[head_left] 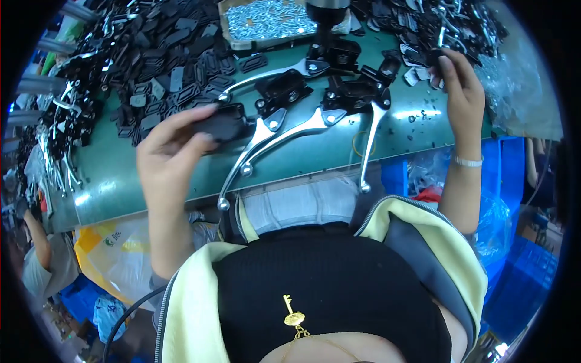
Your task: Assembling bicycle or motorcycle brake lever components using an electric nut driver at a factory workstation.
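Part (227, 124), black and slightly blurred, is over the green table (417, 130) beside three silver levers (370, 145), pinched by your left hand (170, 148) between thumb and fingers, likely to leave its other end free. Your right hand (463, 88), nearly closed, seems to grip a small dark piece (437, 55); the levers point toward you, perhaps so their black bodies (357, 91) sit near the overhead tool (327, 15).
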### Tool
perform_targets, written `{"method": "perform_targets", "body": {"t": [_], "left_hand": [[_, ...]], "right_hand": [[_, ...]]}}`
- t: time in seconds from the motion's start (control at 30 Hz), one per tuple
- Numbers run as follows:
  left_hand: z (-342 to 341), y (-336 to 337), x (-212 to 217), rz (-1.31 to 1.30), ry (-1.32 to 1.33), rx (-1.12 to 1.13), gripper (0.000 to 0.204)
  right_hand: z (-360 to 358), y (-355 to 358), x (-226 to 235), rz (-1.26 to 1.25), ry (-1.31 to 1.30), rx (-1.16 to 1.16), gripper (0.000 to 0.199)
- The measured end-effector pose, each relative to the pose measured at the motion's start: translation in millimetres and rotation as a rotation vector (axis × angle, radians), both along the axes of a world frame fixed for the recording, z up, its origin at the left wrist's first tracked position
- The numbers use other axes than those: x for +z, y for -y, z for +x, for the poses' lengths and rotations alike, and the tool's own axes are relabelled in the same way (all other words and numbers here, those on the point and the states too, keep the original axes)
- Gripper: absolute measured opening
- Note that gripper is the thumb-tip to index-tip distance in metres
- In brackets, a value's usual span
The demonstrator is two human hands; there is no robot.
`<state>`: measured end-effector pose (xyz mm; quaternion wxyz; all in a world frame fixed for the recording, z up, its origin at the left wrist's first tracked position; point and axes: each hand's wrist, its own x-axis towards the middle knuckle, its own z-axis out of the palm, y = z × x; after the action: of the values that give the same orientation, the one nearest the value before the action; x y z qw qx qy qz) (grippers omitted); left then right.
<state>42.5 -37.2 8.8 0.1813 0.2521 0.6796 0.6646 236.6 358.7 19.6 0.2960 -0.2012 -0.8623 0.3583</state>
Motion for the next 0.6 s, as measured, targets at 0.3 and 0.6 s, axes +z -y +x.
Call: {"method": "perform_targets", "body": {"t": [0.3,0.6], "left_hand": [[36.1,-44.1,8.5,0.111,0.163,-0.076,0.036],[35.3,-40.8,-1.8,0.153,0.116,-0.075,0.026]], "right_hand": [[-57.1,167.9,18.9,-0.816,0.08,0.467,0.027],[-71.1,172.9,-1.9,-0.715,-0.037,0.476,0.027]]}}
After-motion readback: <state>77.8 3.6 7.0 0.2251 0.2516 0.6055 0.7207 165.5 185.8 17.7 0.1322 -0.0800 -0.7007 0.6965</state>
